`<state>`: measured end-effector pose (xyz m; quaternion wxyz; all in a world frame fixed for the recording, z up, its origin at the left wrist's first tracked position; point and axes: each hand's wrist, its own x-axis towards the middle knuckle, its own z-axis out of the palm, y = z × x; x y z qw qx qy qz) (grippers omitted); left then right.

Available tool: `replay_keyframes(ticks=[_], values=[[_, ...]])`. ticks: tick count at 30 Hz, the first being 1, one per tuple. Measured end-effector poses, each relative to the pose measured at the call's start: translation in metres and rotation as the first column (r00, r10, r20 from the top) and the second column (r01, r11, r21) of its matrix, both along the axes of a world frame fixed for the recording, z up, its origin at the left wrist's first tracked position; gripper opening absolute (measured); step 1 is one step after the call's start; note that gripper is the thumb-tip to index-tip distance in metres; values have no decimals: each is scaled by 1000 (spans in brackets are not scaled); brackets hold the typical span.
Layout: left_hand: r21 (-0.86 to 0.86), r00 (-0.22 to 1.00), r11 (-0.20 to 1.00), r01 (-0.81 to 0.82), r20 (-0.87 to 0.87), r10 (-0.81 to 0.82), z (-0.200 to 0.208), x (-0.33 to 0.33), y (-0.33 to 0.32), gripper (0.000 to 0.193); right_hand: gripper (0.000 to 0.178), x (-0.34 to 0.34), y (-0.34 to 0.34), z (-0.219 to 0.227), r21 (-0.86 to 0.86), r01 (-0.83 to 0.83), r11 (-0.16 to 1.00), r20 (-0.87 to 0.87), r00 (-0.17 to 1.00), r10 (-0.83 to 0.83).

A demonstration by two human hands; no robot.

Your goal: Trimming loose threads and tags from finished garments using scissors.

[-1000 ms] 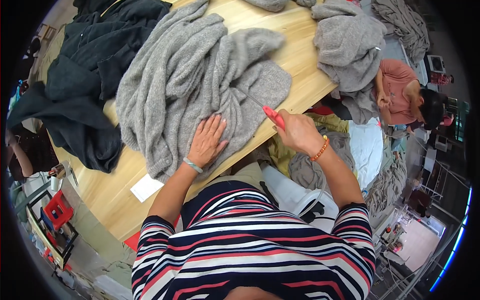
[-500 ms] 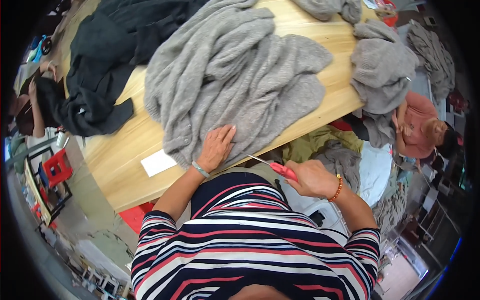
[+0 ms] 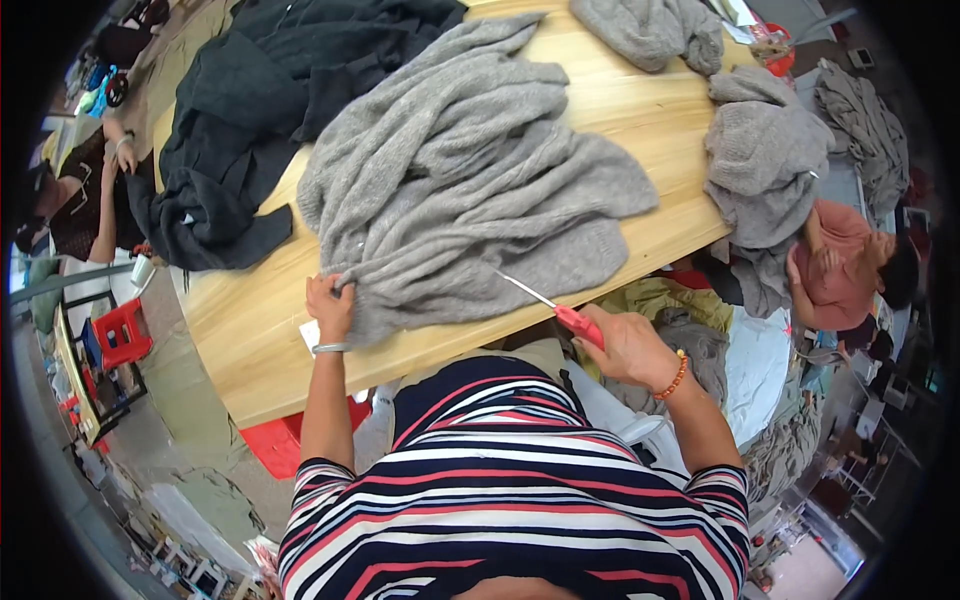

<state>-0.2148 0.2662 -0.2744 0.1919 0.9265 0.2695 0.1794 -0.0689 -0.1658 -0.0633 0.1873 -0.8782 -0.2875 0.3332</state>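
Head view: right hand [image 3: 630,345] fingers closed around red-handled scissors [image 3: 560,310].

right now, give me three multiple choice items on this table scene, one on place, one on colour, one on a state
1. Where does the left hand rest?
A. on the near left edge of the grey sweater
B. on the red stool
C. on the black clothes

2. What colour are the handles of the scissors?
A. blue
B. red
C. yellow

3. What is the right hand doing?
A. lying flat and empty
B. holding the scissors
C. gripping a cup

Answers: 1 A, its fingers pinch the knit at the edge of the wooden table; 2 B, red shows at the fist; 3 B, the blades point at the sweater.
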Motion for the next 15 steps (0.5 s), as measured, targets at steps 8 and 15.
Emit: replay_keyframes(ticks=[8,15], values=[[-247,720,696,674,429,-545,232,95,-105,17,19,-15,-8,-17,25,-64,998,4,998,64],[268,-309,-221,938,352,-884,345,174,-222,10,30,42,-11,-42,556,-157,816,534,820,-206]])
